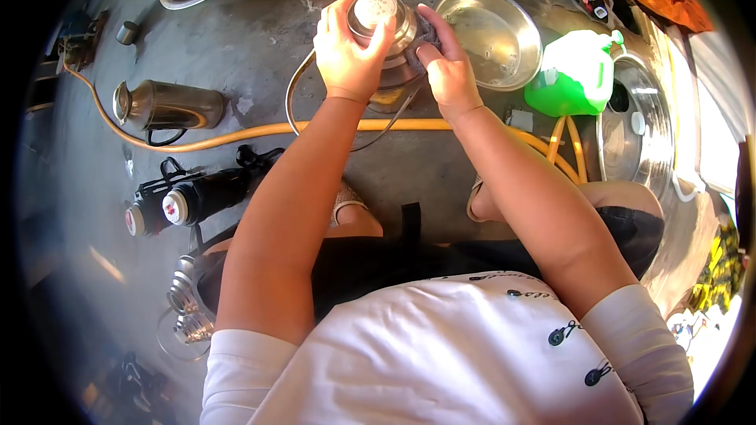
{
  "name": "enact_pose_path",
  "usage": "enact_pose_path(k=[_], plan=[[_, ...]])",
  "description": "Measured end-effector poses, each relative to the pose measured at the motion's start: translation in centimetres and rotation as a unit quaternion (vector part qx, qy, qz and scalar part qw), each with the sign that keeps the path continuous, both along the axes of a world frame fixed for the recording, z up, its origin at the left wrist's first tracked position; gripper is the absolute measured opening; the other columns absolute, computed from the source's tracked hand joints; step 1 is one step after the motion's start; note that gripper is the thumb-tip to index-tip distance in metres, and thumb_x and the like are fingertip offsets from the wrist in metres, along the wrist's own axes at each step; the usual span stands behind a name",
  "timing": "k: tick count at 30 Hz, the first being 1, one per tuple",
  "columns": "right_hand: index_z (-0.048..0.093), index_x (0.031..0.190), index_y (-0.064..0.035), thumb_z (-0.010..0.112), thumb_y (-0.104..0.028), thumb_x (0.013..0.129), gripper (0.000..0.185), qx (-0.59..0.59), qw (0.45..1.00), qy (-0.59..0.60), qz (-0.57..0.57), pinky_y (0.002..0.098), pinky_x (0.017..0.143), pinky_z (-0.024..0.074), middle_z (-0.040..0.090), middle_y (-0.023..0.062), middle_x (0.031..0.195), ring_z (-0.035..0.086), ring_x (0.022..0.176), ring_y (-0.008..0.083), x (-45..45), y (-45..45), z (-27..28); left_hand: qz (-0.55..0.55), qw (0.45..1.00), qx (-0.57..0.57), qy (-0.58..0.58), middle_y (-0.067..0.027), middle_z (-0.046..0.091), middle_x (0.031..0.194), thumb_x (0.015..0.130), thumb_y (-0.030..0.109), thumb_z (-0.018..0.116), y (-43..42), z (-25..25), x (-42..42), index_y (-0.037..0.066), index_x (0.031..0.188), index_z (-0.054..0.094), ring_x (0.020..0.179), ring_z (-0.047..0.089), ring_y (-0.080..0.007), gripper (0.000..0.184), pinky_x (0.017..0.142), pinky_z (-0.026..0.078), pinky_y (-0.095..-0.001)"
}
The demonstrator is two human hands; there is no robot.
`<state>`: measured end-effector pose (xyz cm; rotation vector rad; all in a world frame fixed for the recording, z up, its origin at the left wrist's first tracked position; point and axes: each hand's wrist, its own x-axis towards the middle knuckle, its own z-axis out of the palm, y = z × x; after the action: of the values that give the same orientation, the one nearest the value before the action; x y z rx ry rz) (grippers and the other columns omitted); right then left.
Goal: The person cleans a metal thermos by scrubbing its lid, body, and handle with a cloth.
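My left hand [347, 55] grips the top of a round metal vessel [404, 25], its thumb and fingers around the pale cap. At the vessel's right side my right hand [450, 75] presses a grey scouring cloth [424, 38] against the metal. Beneath the vessel a yellowish patch shows, partly hidden. A thin metal ring [293, 90] curves on the floor around it. To the right of my right hand stands a metal basin [529, 30] with cloudy water in it.
A yellow hose [260, 132] crosses the floor. Left lie a metal jug [185, 105], black flasks [213, 195] and a small cup [127, 32]. Right are a green jerrycan [575, 75] and another basin [669, 122]. A large tub [177, 1] is at the top left.
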<state>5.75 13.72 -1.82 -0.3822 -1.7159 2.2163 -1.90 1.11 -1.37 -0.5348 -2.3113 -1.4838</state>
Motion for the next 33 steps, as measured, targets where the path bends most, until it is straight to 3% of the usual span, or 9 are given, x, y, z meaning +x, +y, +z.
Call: enact_pose_path(k=[3, 7, 9, 13, 17, 22, 26, 29, 33], plan=[[0.052, 0.134, -0.0014, 0.059, -0.01, 0.086, 0.049, -0.115, 0.992, -0.055, 0.009, 0.0252, 0.094, 0.0427, 0.061, 0.0074, 0.117, 0.055, 0.107, 0.0135, -2.2, 1.4, 0.2, 0.001, 1.0, -0.004, 0.005, -0.0126, 0.06, 0.108, 0.075, 0.039, 0.074, 0.0, -0.1, -0.1, 0.009, 0.113, 0.059, 0.103, 0.057, -0.0326, 0.051, 0.089, 0.046, -0.0429], [0.046, 0.137, 0.0001, 0.061, -0.016, 0.081, 0.06, -0.054, 0.997, -0.056, -0.015, 0.0298, 0.102, 0.0384, 0.055, 0.0107, 0.126, 0.051, 0.116, 0.018, -0.5, -0.1, 0.3, -0.003, 1.0, 0.012, 0.009, -0.0126, 0.06, 0.109, 0.075, 0.039, 0.073, 0.1, -0.3, -0.1, 0.009, 0.113, 0.058, 0.102, 0.057, -0.0324, 0.051, 0.089, 0.046, -0.043], [0.035, 0.144, -0.0001, 0.053, -0.007, 0.083, 0.064, 0.132, 0.991, 0.016, -0.027, 0.0294, 0.102, 0.0372, 0.048, 0.0091, 0.132, 0.047, 0.12, 0.0175, 0.7, -1.4, -2.3, 0.007, 1.0, -0.006, 0.024, -0.0126, 0.06, 0.108, 0.075, 0.038, 0.074, 0.0, -0.2, -0.1, 0.008, 0.113, 0.059, 0.102, 0.057, -0.0324, 0.05, 0.089, 0.046, -0.043], [0.048, 0.134, -0.003, 0.062, -0.014, 0.075, 0.062, 0.04, 0.999, -0.027, -0.02, 0.0319, 0.111, 0.0301, 0.042, 0.0137, 0.143, 0.04, 0.134, 0.0252, -0.2, -0.4, -1.8, -0.005, 1.0, 0.01, 0.004, -0.012, 0.06, 0.109, 0.075, 0.037, 0.074, 0.1, 0.1, 0.1, 0.008, 0.113, 0.058, 0.102, 0.057, -0.0322, 0.051, 0.089, 0.046, -0.0422], [0.057, 0.126, -0.0032, 0.062, -0.011, 0.075, 0.053, -0.001, 0.999, -0.027, 0.033, 0.0294, 0.11, 0.0306, 0.047, 0.0122, 0.14, 0.041, 0.134, 0.0222, -2.3, 1.5, -0.9, 0.04, 0.999, -0.008, 0.024, -0.0124, 0.059, 0.109, 0.075, 0.036, 0.074, 0.7, 0.1, -0.4, 0.008, 0.113, 0.058, 0.1, 0.058, -0.0326, 0.05, 0.087, 0.047, -0.0426], [0.06, 0.125, -0.0063, 0.06, -0.01, 0.082, 0.043, -0.087, 0.992, -0.081, 0.049, 0.023, 0.086, 0.0464, 0.061, 0.0068, 0.115, 0.057, 0.099, 0.0098, -3.8, 3.0, -0.4, 0.028, 0.999, 0.0, 0.018, -0.0131, 0.058, 0.109, 0.075, 0.036, 0.075, 0.7, 0.0, -0.4, 0.008, 0.113, 0.058, 0.102, 0.057, -0.0329, 0.05, 0.089, 0.046, -0.0429], [0.05, 0.134, -0.0068, 0.062, -0.008, 0.079, 0.056, -0.12, 0.992, -0.037, 0.02, 0.0261, 0.096, 0.0419, 0.058, 0.0079, 0.116, 0.054, 0.107, 0.014, -1.9, 1.2, -1.0, 0.027, 0.999, 0.005, 0.029, -0.0129, 0.059, 0.108, 0.075, 0.035, 0.074, 0.7, -0.5, -0.5, 0.008, 0.113, 0.057, 0.102, 0.057, -0.0324, 0.05, 0.089, 0.046, -0.0426], [0.048, 0.138, -0.0094, 0.057, -0.005, 0.081, 0.058, -0.015, 1.0, -0.006, 0.021, 0.0295, 0.104, 0.0359, 0.053, 0.0051, 0.125, 0.05, 0.115, 0.0164, -0.4, 0.0, -0.9, 0.033, 0.999, -0.016, 0.027, -0.0124, 0.059, 0.109, 0.075, 0.035, 0.074, 0.6, -0.4, -0.4, 0.009, 0.114, 0.057, 0.103, 0.056, -0.032, 0.051, 0.09, 0.045, -0.0427], [0.056, 0.129, -0.0093, 0.063, -0.01, 0.077, 0.053, 0.026, 1.0, 0.012, 0.011, 0.0267, 0.1, 0.04, 0.058, 0.0039, 0.121, 0.054, 0.111, 0.0151, -2.2, 1.2, -1.9, 0.027, 1.0, 0.004, 0.003, -0.012, 0.058, 0.11, 0.074, 0.037, 0.074, 0.6, -0.2, -0.4, 0.009, 0.114, 0.057, 0.104, 0.056, -0.0321, 0.052, 0.09, 0.044, -0.0437]])
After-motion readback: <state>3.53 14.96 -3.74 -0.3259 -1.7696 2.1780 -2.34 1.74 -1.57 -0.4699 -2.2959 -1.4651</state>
